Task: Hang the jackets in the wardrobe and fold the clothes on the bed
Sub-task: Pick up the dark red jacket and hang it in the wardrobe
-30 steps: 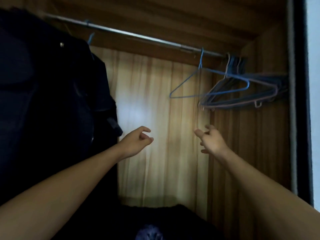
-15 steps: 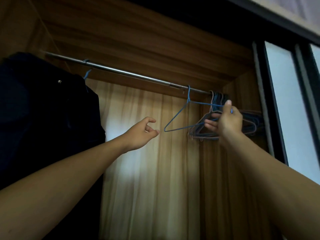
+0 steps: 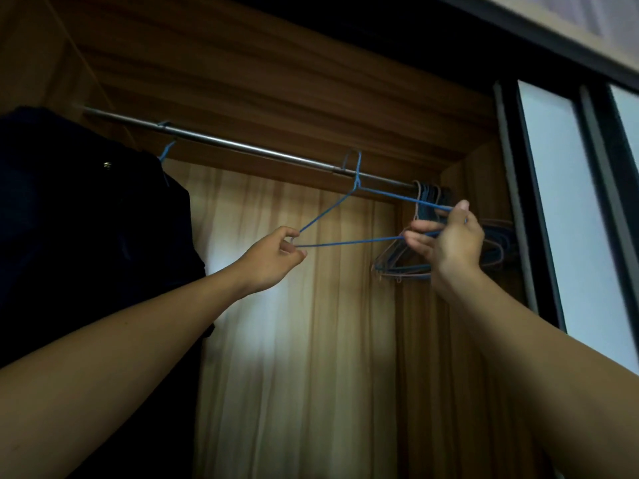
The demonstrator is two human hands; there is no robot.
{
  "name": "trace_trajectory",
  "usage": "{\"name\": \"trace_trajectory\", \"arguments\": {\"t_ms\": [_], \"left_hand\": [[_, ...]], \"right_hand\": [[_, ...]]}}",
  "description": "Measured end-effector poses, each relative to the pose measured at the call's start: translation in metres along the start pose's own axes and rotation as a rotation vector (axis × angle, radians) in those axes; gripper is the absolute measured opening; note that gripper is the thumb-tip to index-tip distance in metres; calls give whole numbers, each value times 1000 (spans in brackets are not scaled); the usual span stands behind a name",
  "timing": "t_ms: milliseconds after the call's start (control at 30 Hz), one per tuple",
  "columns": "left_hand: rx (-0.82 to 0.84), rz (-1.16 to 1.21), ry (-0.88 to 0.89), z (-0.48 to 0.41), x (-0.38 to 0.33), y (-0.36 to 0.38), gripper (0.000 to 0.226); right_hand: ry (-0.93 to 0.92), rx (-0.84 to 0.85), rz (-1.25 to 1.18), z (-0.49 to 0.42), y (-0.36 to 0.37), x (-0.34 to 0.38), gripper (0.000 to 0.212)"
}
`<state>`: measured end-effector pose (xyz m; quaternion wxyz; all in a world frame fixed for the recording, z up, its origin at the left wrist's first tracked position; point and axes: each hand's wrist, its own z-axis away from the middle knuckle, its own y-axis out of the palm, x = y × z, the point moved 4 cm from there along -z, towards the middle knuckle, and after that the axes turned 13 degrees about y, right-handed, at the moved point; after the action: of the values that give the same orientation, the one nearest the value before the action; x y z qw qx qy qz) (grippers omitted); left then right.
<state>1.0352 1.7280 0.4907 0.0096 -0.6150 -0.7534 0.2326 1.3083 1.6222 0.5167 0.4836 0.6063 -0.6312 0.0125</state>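
Blue wire hanger [image 3: 345, 242] is now held at both ends: the left hand [image 3: 273, 257] pinches its left corner, which it was only reaching for half a second ago; the right hand [image 3: 453, 240] grips its right side, in front of the spare hangers [image 3: 397, 267]; its hook sits over the rail [image 3: 242, 146]; a dark jacket [image 3: 86, 236] hangs at the rail's left; lifting the hook off looks next.

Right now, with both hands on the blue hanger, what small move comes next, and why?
Probably lift the blue hanger until its hook clears the rod. The left hand pinches its left corner, the right hand holds its right end, and the hook hangs over the rod.
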Motion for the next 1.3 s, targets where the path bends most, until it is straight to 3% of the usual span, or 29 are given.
{"name": "trace_trajectory", "arguments": {"t_ms": [133,200,267,367,467,567,633,733,800,867,967,1000,1167,1300], "left_hand": [[-31,-211,-40,5,16,3,66],[35,-247,-146,19,26,11,83],[138,-201,-245,41,40,22,87],[223,34,-384,84,62,47,59],[129,200,-493,130,85,62,33],[162,244,-552,173,107,75,25],[200,211,-598,200,122,81,22],[253,153,-673,235,140,88,20],[290,128,-731,253,145,92,21],[319,109,-769,266,147,96,20],[334,109,-793,280,148,101,21],[339,107,-800,284,149,101,22],[343,61,-832,302,148,99,25],[199,66,-789,297,139,115,30]], "right_hand": [[62,6,17,12,-22,-32,42],[131,49,53,20,-38,-61,45],[241,120,98,29,-55,-99,47],[411,200,149,47,-83,-155,47],[535,204,217,63,-109,-212,42],[665,262,270,83,-134,-272,27],[730,276,334,99,-152,-314,33],[574,327,921,117,-189,-372,79],[472,449,1508,131,-218,-408,85],[452,530,1826,145,-237,-427,80],[297,449,1790,145,-239,-434,26],[263,403,1742,141,-236,-434,17],[225,325,1655,117,-200,-409,23],[160,396,1469,121,-154,-376,21]]}}
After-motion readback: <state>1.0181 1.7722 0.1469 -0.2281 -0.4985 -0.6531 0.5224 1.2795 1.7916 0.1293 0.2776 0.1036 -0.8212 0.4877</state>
